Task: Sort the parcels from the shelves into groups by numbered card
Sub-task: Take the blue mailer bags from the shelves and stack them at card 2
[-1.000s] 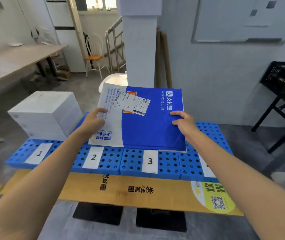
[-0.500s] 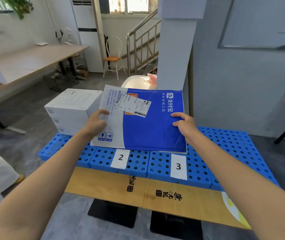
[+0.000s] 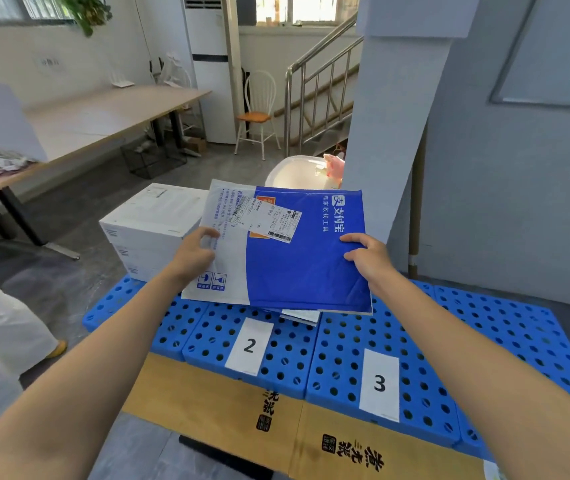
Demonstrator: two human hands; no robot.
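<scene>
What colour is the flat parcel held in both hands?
The parcel is mostly blue, with a white section along its left side; the head view shows it.

The left forearm (image 3: 86,375) and the right forearm (image 3: 484,375) are bare for all their visible length. The left hand (image 3: 193,252) and the right hand (image 3: 368,259) are bare too.

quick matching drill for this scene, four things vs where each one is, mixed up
1. blue and white mailer
2. white boxes
3. card 2
4. card 3

a. on the blue platform, right of the other card
b. stacked at the platform's left end
c. gripped by the left hand and right hand
d. on the platform, left of the other card

Pairs: 1-c, 2-b, 3-d, 4-a
</scene>
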